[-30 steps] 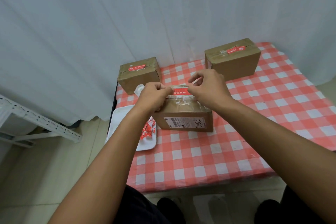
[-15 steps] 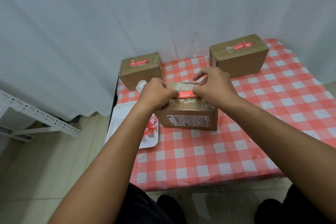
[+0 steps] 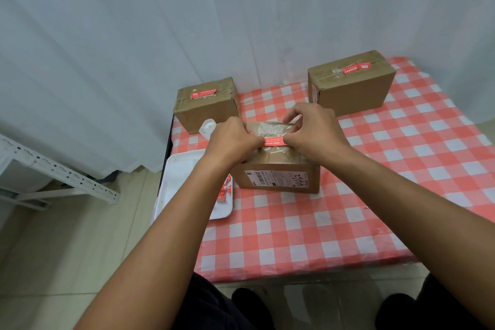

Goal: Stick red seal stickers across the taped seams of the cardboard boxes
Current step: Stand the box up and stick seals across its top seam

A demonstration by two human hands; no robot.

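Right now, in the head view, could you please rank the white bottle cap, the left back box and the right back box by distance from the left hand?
1. White bottle cap, just beside the left hand.
2. Left back box, behind it.
3. Right back box, far right corner.

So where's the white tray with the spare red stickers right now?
The white tray sits at the table's left edge, overhanging it, just left of the near box and partly under the left forearm; the stickers lie on its right side.

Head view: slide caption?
Both hands, left hand and right hand, hold a red sticker on the middle box.
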